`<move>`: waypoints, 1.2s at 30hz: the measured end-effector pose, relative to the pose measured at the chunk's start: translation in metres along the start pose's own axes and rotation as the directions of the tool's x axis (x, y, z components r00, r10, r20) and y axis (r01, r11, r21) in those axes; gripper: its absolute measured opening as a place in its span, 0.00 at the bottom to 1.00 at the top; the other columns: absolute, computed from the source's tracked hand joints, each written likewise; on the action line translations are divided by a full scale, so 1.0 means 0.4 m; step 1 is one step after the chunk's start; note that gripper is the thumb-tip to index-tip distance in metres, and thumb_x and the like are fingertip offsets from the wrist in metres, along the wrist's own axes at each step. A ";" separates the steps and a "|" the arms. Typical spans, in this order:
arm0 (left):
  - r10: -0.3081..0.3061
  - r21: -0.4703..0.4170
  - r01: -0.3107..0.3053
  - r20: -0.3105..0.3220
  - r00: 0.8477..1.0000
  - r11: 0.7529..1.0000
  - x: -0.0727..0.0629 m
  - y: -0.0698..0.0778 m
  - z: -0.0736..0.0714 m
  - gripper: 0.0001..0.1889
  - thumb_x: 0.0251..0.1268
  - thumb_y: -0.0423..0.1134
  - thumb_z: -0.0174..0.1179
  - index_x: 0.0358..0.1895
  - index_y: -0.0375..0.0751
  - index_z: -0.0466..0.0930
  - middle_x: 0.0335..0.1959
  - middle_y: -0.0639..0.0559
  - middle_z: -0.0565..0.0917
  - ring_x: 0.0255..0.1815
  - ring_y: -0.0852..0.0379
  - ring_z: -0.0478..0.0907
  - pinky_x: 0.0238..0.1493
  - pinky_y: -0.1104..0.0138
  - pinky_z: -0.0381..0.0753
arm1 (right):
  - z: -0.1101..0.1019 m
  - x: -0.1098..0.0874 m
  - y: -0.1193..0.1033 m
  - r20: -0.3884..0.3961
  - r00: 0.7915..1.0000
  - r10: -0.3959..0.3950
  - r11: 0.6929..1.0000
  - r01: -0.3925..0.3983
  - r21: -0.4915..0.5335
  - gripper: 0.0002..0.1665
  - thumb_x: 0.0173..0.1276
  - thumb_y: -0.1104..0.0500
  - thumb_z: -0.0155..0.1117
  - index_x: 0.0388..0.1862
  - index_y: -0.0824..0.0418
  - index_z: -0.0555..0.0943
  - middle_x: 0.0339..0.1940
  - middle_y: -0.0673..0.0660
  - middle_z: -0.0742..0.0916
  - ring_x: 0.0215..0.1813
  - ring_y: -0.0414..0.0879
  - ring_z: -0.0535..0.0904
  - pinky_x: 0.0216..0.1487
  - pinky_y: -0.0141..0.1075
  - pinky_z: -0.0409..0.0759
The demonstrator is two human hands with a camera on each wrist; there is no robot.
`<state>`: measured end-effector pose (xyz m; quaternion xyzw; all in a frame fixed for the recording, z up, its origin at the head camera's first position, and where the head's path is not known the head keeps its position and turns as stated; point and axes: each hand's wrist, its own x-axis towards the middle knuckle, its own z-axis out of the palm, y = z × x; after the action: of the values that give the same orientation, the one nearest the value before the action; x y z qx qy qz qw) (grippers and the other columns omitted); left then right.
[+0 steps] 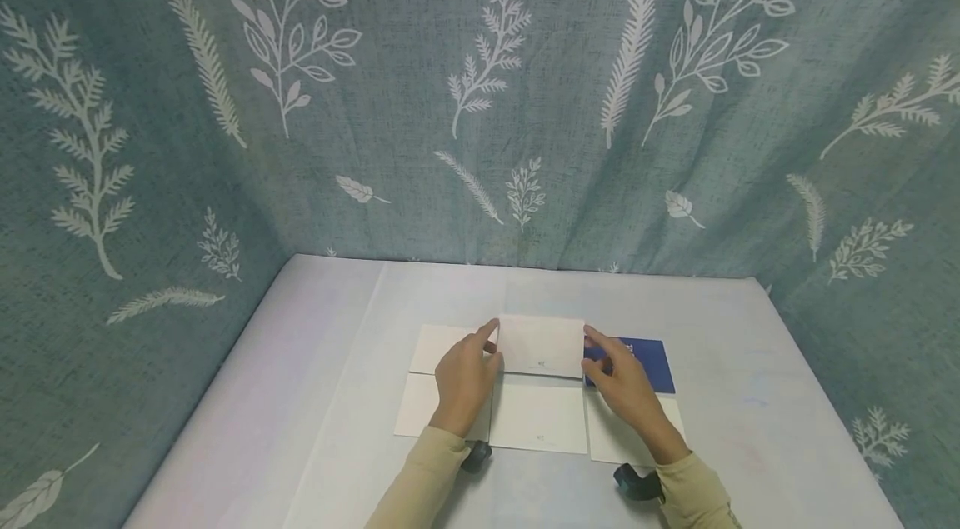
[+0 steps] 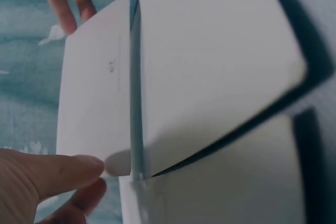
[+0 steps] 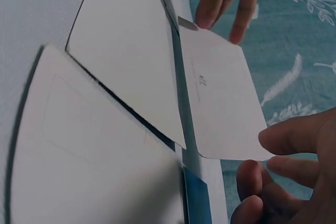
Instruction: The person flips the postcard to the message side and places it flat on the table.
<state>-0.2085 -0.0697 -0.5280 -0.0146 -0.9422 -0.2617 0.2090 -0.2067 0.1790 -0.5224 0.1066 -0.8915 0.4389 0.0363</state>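
Note:
Both hands hold a thin white booklet [image 1: 542, 344] by its two short sides, at the middle of the back row. My left hand [image 1: 463, 379] has thumb and fingertips at its left edge; in the left wrist view the thumb [image 2: 86, 167] lies right at its corner. At the opposite edge is my right hand [image 1: 626, 386], its thumb and fingers pinching near the far corner in the right wrist view. The held booklet [image 3: 220, 93] has small printing near one long edge and tilts up from the row in front.
Another white booklet [image 1: 538, 419] lies directly in front, with one at front left [image 1: 416, 406] and one at front right [image 1: 611, 436]. At back left is a further white booklet [image 1: 435, 346]; at back right, a blue booklet [image 1: 651, 362]. A patterned curtain [image 1: 480, 96] surrounds the white table [image 1: 337, 329].

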 end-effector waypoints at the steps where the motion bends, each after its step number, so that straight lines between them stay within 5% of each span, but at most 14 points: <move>1: 0.000 0.003 0.000 0.001 1.000 1.000 0.000 0.000 0.002 0.28 0.54 0.31 0.71 0.62 0.47 0.82 0.33 0.55 0.89 0.19 0.65 0.71 0.19 0.73 0.68 | -0.001 0.000 0.001 0.003 1.000 0.002 1.000 -0.002 -0.008 0.34 0.72 0.64 0.64 0.75 0.61 0.69 0.59 0.60 0.83 0.41 0.44 0.77 0.39 0.36 0.75; 17: -0.029 0.040 0.027 0.042 0.999 0.999 -0.006 -0.001 0.014 0.28 0.50 0.28 0.72 0.59 0.45 0.84 0.31 0.53 0.88 0.18 0.65 0.71 0.18 0.73 0.69 | -0.004 0.000 0.007 0.039 0.999 0.032 0.994 -0.028 -0.108 0.33 0.68 0.65 0.66 0.73 0.62 0.72 0.55 0.58 0.85 0.37 0.42 0.75 0.41 0.39 0.73; 36: -0.042 0.029 0.040 0.098 0.994 0.999 -0.021 0.001 0.001 0.24 0.49 0.27 0.72 0.54 0.40 0.86 0.30 0.51 0.88 0.17 0.64 0.70 0.17 0.73 0.69 | -0.004 -0.004 0.007 0.061 0.997 0.043 0.993 -0.036 -0.114 0.30 0.69 0.63 0.66 0.70 0.63 0.75 0.53 0.55 0.86 0.37 0.41 0.75 0.40 0.38 0.74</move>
<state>-0.2011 -0.0687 -0.5314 -0.0053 -0.9549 -0.2519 0.1572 -0.2057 0.1822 -0.5240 0.1007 -0.9175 0.3848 0.0054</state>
